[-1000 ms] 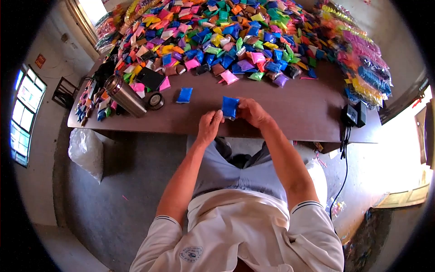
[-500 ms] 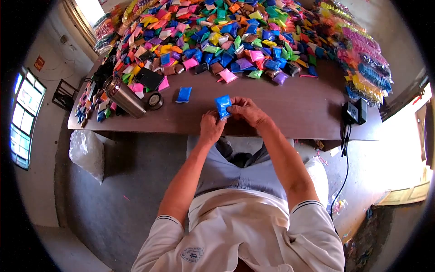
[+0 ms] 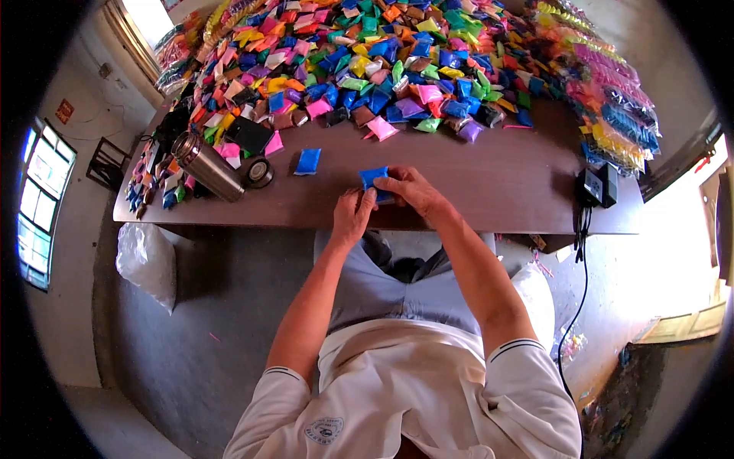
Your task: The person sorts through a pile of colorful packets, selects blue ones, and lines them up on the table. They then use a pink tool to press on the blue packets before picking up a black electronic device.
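A small blue packet [image 3: 372, 176] is held between my two hands over the front part of the brown table [image 3: 489, 183]. My left hand [image 3: 352, 215] grips its lower left side, with the fingers closed. My right hand [image 3: 414, 189] pinches it from the right, thumb across its front, and covers part of it. Another blue packet [image 3: 307, 161] lies flat on the table, to the left of my hands. Behind them spreads a large heap of colourful packets [image 3: 382, 73].
A steel flask [image 3: 206, 166] lies at the left, beside a round lid [image 3: 259, 173] and a black box [image 3: 249, 135]. Black adapters [image 3: 598, 186] with a hanging cable sit at the right edge. Strips of packets [image 3: 623, 122] are stacked behind them.
My right thumb has moved left across the blue packet, which now sits slightly lower and is more covered. My left hand has shifted slightly left.
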Motion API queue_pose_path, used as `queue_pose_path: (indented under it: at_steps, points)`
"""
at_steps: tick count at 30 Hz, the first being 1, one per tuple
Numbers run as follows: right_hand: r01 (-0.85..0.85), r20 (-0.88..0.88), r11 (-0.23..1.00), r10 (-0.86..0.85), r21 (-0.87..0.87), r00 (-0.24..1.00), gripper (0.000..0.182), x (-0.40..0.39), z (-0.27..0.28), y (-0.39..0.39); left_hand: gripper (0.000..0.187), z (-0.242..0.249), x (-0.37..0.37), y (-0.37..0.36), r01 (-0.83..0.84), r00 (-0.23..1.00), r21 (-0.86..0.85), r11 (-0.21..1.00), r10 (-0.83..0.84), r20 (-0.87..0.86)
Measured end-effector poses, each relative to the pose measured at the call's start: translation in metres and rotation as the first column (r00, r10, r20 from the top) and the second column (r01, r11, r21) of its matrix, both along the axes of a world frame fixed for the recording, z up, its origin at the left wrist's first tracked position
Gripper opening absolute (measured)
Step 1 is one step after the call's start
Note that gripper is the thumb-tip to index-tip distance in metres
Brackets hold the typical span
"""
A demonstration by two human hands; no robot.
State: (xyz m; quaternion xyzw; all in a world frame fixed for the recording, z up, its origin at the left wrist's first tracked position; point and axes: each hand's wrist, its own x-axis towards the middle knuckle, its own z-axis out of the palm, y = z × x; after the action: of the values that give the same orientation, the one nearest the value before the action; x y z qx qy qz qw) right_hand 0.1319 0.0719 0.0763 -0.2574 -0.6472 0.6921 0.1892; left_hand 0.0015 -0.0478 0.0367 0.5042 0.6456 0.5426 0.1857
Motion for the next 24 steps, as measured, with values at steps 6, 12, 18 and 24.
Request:
queue_pose_path:
  at_steps: [6, 12, 18, 24]
  points:
    - [-0.007, 0.035, 0.999, 0.005, 0.04, 0.999, 0.023, -0.003, -0.011, 0.003, 0.046, -0.01, -0.003, 0.004, 0.025, 0.995, 0.031, 0.999, -0.022, -0.094]
    - [0.057, 0.041, 0.998, -0.055, -0.036, 0.998, 0.018, -0.008, -0.007, -0.004, 0.046, -0.006, -0.001, 0.001, -0.02, 0.995, 0.0, 1.0, 0.019, -0.093]
    - [0.019, -0.047, 1.0, -0.018, 0.021, 0.999, 0.017, -0.01, -0.024, 0.003, 0.047, -0.01, -0.002, 0.002, 0.009, 0.984, 0.007, 1.0, -0.008, -0.179]
    - [0.228, -0.285, 0.944, -0.292, -0.237, 0.913, 0.019, -0.012, -0.028, 0.003, 0.047, -0.002, -0.002, -0.003, -0.003, 0.989, 0.02, 1.0, 0.006, -0.151]
